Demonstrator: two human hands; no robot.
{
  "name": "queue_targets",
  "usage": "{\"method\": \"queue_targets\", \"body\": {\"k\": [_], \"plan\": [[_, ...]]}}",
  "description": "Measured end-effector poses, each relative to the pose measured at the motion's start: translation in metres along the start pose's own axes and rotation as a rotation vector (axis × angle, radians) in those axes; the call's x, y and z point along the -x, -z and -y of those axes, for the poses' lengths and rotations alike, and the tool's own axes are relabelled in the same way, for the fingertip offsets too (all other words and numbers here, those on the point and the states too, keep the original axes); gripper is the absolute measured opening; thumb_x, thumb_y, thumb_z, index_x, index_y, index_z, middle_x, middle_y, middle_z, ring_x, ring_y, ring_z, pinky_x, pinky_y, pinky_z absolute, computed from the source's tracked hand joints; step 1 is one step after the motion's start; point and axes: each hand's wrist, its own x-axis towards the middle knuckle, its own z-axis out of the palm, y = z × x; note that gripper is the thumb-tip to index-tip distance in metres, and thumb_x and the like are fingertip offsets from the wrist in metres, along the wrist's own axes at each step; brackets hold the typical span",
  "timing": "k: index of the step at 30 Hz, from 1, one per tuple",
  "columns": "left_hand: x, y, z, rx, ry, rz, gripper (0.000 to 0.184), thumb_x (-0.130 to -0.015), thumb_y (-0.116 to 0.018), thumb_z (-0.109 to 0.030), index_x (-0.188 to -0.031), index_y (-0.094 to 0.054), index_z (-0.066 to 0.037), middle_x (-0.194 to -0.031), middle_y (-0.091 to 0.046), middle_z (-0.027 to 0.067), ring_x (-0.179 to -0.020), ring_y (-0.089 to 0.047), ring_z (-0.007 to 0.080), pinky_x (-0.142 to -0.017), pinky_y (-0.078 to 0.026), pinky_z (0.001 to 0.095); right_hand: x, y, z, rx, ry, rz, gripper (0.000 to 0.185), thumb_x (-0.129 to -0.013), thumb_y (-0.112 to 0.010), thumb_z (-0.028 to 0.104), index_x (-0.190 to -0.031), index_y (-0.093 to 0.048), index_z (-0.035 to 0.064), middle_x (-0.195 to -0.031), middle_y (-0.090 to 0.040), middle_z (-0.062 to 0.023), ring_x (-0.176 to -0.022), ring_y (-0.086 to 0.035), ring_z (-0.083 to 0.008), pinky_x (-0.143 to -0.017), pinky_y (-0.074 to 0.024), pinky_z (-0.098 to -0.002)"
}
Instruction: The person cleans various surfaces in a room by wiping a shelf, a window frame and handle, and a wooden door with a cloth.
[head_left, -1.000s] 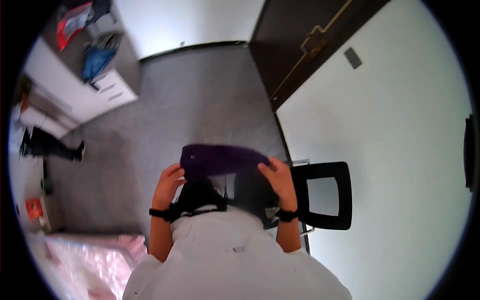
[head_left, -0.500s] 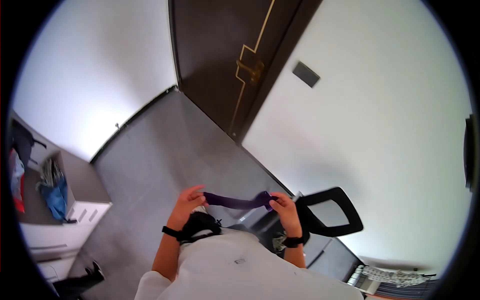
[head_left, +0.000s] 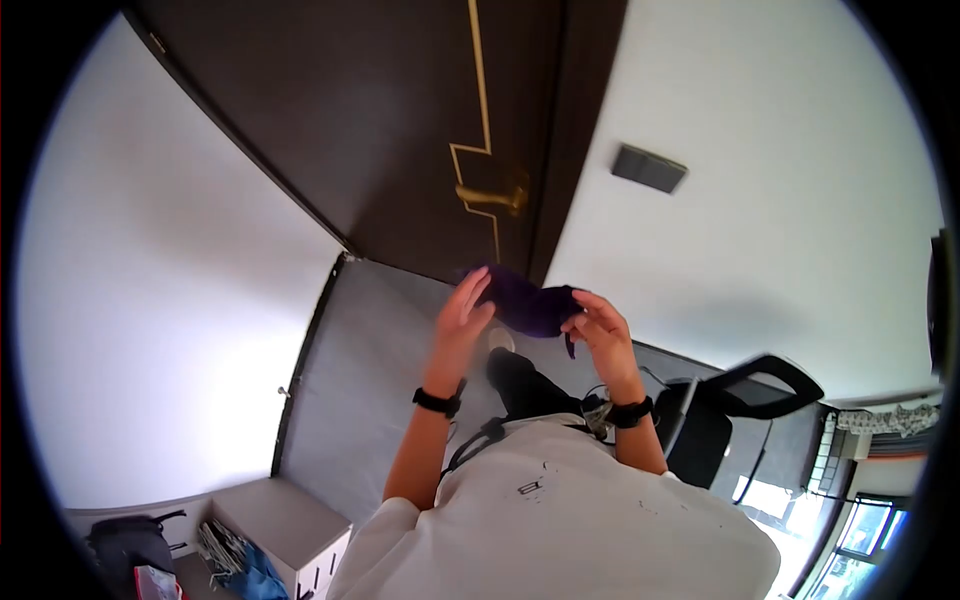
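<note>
A dark purple cloth band, broad and curved somewhat like an eye mask, is held up between my two hands in front of my body. My left hand grips its left end, fingers pointing up and slightly blurred. At the other end, my right hand pinches the cloth between thumb and fingers. A thin purple strip dangles below the right fingers. Each wrist wears a black band.
Ahead stands a dark brown door with a gold handle; a grey switch plate is on the wall beside it. A black chair is at my right. Lower left, a cabinet has a backpack beside it.
The view has turned, bringing the door nearer. Both hands have risen with the purple band, which was stretched narrow and now looks broader. My hands are closer together.
</note>
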Motion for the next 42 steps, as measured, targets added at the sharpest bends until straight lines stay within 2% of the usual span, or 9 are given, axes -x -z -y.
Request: {"method": "queue_targets", "body": {"k": [7, 11, 14, 18, 25, 28, 30, 40, 42], "plan": [[-0.198, 0.035, 0.056, -0.444, -0.120, -0.018, 0.037, -0.088, -0.058, -0.009, -0.125, -0.058, -0.008, -0.128, -0.058, 0.0155, -0.117, -0.057, 0.0287, -0.096, -0.045, 0.0395, -0.193, -0.045, -0.045, -0.215, -0.050, 0.056, 0.054, -0.090, -0.058, 0.007, -0.141, -0.042, 0.0052, -0.105, -0.065, -0.0082, -0.096, -0.059, -0.0139, -0.080, -0.0465, -0.0262], [-0.232, 0.057, 0.094, -0.985, -0.209, 0.047, 0.034, -0.085, -0.057, -0.013, -0.118, -0.061, -0.010, -0.110, -0.065, 0.0161, -0.099, -0.064, 0.0330, -0.084, -0.049, 0.0445, -0.245, -0.046, -0.059, 0.041, -0.077, 0.205, 0.058, -0.084, -0.061, 0.005, -0.140, -0.044, 0.0087, -0.105, -0.063, -0.0039, -0.102, -0.058, -0.0139, -0.086, -0.0465, -0.0273], [-0.242, 0.044, 0.075, -1.160, -0.143, 0.091, 0.028, -0.085, -0.058, -0.022, -0.111, -0.062, -0.012, -0.103, -0.067, 0.0101, -0.092, -0.065, 0.0294, -0.077, -0.047, 0.0478, -0.259, -0.053, -0.063, 0.593, 0.136, 0.096, 0.047, -0.085, -0.060, 0.007, -0.132, -0.051, 0.0056, -0.086, -0.066, -0.0118, -0.075, -0.064, -0.0168, -0.071, -0.0523, -0.0303], [-0.258, 0.036, 0.061, -1.414, -0.012, 0.283, 0.027, -0.084, -0.059, -0.028, -0.104, -0.063, -0.010, -0.096, -0.068, 0.0084, -0.088, -0.065, 0.0303, -0.076, -0.047, 0.0480, -0.262, -0.053, -0.055, 0.643, 0.127, -0.012, 0.041, -0.085, -0.056, 0.005, -0.126, -0.057, 0.0038, -0.098, -0.067, -0.0124, -0.086, -0.065, -0.0171, -0.076, -0.0517, -0.0291], [-0.304, 0.076, 0.098, -0.875, -0.598, 0.563, 0.028, -0.090, -0.055, -0.033, -0.100, -0.066, -0.009, -0.084, -0.068, 0.0168, -0.071, -0.066, 0.0358, -0.068, -0.050, 0.0486, -0.259, -0.086, -0.056, 0.915, 0.157, -0.259, 0.036, -0.082, -0.063, 0.010, -0.117, -0.061, 0.0031, -0.097, -0.067, -0.0152, -0.088, -0.067, -0.0264, -0.075, -0.0533, -0.0346], [-0.304, 0.092, 0.090, -0.893, -0.422, 0.645, 0.029, -0.093, -0.053, -0.033, -0.101, -0.066, -0.009, -0.080, -0.067, 0.0199, -0.068, -0.065, 0.0389, -0.064, -0.052, 0.0502, -0.268, -0.101, -0.063, 1.093, 0.189, -0.358, 0.034, -0.079, -0.063, 0.018, -0.111, -0.065, 0.0069, -0.095, -0.067, -0.0154, -0.089, -0.066, -0.0337, -0.076, -0.0532, -0.0412], [-0.307, 0.099, 0.068, -0.995, 0.089, 0.837, 0.025, -0.093, -0.050, -0.026, -0.102, -0.065, -0.007, -0.091, -0.066, 0.0209, -0.085, -0.063, 0.0399, -0.073, -0.051, 0.0481, -0.273, -0.124, -0.056, 1.139, 0.131, -0.387, 0.026, -0.078, -0.061, 0.019, -0.101, -0.068, 0.0088, -0.092, -0.068, -0.0137, -0.090, -0.064, -0.0350, -0.078, -0.0526, -0.0429], [-0.306, 0.165, 0.089, -0.761, 0.042, 0.708, 0.030, -0.097, -0.050, -0.028, -0.110, -0.062, -0.005, -0.100, -0.065, 0.0228, -0.091, -0.062, 0.0411, -0.074, -0.050, 0.0445, -0.304, -0.152, -0.072, 1.209, 0.289, -0.144, 0.022, -0.075, -0.065, 0.018, -0.095, -0.068, 0.0079, -0.090, -0.068, -0.0132, -0.088, -0.063, -0.0340, -0.077, -0.0522, -0.0412], [-0.300, 0.156, 0.083, -0.649, -0.058, 0.553, 0.022, -0.094, -0.058, -0.025, -0.099, -0.064, -0.004, -0.080, -0.065, 0.0208, -0.071, -0.064, 0.0398, -0.061, -0.050, 0.0434, -0.297, -0.144, -0.070, 1.108, 0.278, -0.188, 0.021, -0.077, -0.065, 0.018, -0.095, -0.068, 0.0070, -0.090, -0.068, -0.0140, -0.086, -0.063, -0.0348, -0.077, -0.0519, -0.0416]]}}
